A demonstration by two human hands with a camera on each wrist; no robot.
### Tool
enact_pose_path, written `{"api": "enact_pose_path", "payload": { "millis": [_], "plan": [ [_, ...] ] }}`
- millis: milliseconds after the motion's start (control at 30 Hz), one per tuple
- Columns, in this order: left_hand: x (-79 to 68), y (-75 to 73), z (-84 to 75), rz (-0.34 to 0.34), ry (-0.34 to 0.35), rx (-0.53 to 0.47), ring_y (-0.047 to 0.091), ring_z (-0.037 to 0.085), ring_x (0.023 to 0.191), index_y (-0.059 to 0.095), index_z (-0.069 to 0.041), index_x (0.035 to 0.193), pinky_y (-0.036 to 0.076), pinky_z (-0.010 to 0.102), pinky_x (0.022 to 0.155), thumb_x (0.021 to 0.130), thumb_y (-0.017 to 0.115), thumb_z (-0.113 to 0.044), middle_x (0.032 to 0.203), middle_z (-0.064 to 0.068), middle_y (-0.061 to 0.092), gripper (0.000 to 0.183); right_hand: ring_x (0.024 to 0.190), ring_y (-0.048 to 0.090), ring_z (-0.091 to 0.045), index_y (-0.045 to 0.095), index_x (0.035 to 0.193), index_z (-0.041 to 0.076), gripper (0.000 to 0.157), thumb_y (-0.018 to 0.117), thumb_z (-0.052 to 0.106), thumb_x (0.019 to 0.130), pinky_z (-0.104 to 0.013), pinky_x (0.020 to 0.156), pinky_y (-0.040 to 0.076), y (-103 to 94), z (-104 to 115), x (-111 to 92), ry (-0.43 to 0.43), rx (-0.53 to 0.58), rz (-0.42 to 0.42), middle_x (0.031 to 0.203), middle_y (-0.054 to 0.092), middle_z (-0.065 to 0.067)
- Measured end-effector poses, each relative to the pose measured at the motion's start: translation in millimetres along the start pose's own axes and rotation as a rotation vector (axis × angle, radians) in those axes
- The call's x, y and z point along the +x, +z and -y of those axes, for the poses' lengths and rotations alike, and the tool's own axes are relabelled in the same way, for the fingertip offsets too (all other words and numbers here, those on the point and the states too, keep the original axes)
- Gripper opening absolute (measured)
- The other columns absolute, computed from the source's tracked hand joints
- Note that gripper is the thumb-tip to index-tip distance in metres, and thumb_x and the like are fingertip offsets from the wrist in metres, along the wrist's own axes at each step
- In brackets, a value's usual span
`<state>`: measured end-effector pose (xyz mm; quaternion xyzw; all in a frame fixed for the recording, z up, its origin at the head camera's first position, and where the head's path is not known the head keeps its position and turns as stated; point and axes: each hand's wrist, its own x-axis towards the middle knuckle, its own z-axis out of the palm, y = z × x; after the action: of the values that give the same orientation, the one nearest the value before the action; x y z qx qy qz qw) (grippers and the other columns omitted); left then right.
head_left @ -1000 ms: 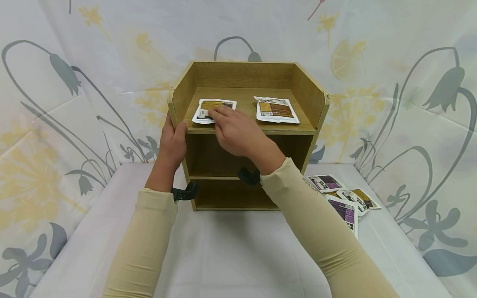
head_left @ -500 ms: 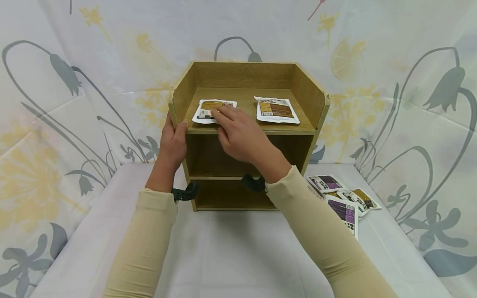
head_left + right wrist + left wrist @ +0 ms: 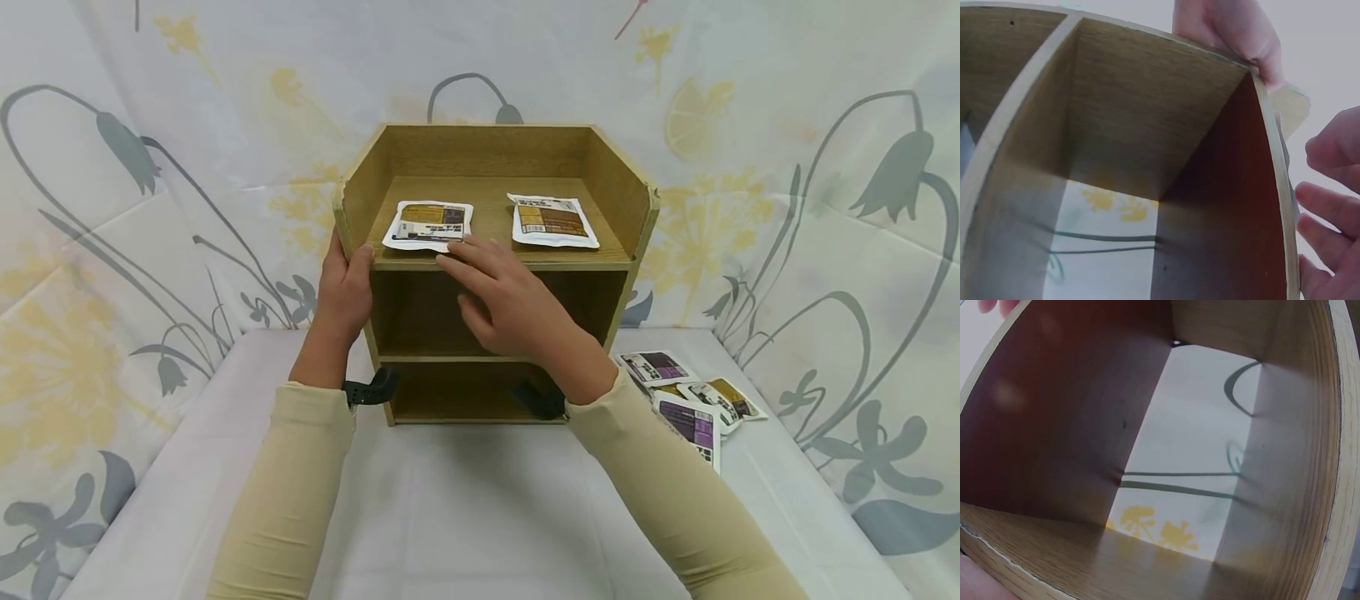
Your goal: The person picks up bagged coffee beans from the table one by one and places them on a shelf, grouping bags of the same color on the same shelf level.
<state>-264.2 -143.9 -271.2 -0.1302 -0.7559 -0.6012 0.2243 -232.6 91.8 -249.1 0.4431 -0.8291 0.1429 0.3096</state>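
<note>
My left hand (image 3: 343, 287) grips the left side panel of a small wooden shelf unit (image 3: 487, 152), thumb at the front corner and fingers around the outside. On the top board lies a white packet (image 3: 429, 218) with a brown and yellow label, towards the left. A similar packet (image 3: 553, 222) lies to its right. My right hand (image 3: 517, 302) is in front of the top board with its fingers extended, fingertips right at the left packet's front right corner. In the right wrist view, the spread right-hand fingers (image 3: 1332, 215) are beside the board's edge and hold nothing.
Several packets (image 3: 686, 417) with purple or yellow labels lie in a loose pile on the white-covered table (image 3: 480, 517), right of the shelf. Two lower compartments open towards me. A patterned cloth (image 3: 225, 125) hangs behind and at both sides.
My right hand has drawn back off the left packet, towards me and to the right, uncovering its label. My left hand keeps its grip on the shelf unit.
</note>
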Motion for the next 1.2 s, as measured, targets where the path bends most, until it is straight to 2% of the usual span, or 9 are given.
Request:
{"api": "enact_pose_path", "payload": {
  "millis": [367,667,767,967,1200],
  "plan": [
    [0.6,0.0,3.4,0.004,0.003,-0.014,0.040,0.024,0.129,0.030,-0.011,0.148,0.027,0.044,0.113,0.101,0.035,-0.023,0.140,0.017,0.043,0.049,0.137,0.041,-0.030,0.055,0.135,0.006,0.047,0.057,0.007,0.089,-0.048,0.116,0.026,-7.0,-2.5,-31.5,-0.076,0.037,-0.079,0.141,0.051,-0.016],
    [-0.4,0.1,0.5,-0.004,-0.010,-0.013,0.040,0.024,0.128,0.029,-0.012,0.148,0.028,0.044,0.113,0.101,0.035,-0.024,0.139,0.016,0.043,0.049,0.134,0.045,-0.033,0.059,0.131,0.007,0.045,0.060,0.005,0.087,-0.046,0.115,0.030,-14.9,-9.2,-53.0,-0.087,0.027,-0.132,0.135,0.056,-0.017],
    [-1.1,-0.2,-0.7,0.003,-0.012,-0.008,0.040,0.024,0.129,0.030,-0.013,0.147,0.028,0.045,0.113,0.101,0.035,-0.025,0.139,0.016,0.043,0.048,0.130,0.049,-0.035,0.061,0.129,0.006,0.044,0.062,0.003,0.085,-0.049,0.112,0.033,-15.3,-11.1,-60.9,-0.096,0.021,-0.147,0.130,0.059,-0.018],
    [-1.9,-0.3,-1.9,0.007,-0.007,-0.001,0.038,0.022,0.131,0.029,-0.016,0.149,0.027,0.044,0.114,0.101,0.035,-0.025,0.142,0.013,0.043,0.049,0.123,0.054,-0.037,0.063,0.126,0.005,0.044,0.064,0.000,0.081,-0.054,0.106,0.039,-14.1,-16.8,-78.0,-0.097,0.022,-0.152,0.124,0.062,-0.018],
    [-1.1,-0.4,-0.7,0.010,-0.007,-0.010,0.038,0.022,0.132,0.027,-0.016,0.150,0.027,0.044,0.114,0.101,0.035,-0.024,0.144,0.012,0.042,0.050,0.118,0.057,-0.035,0.064,0.123,0.004,0.043,0.064,-0.003,0.080,-0.052,0.102,0.043,-14.5,-27.2,-98.6,-0.091,0.027,-0.132,0.121,0.063,-0.017]
  ]
}}
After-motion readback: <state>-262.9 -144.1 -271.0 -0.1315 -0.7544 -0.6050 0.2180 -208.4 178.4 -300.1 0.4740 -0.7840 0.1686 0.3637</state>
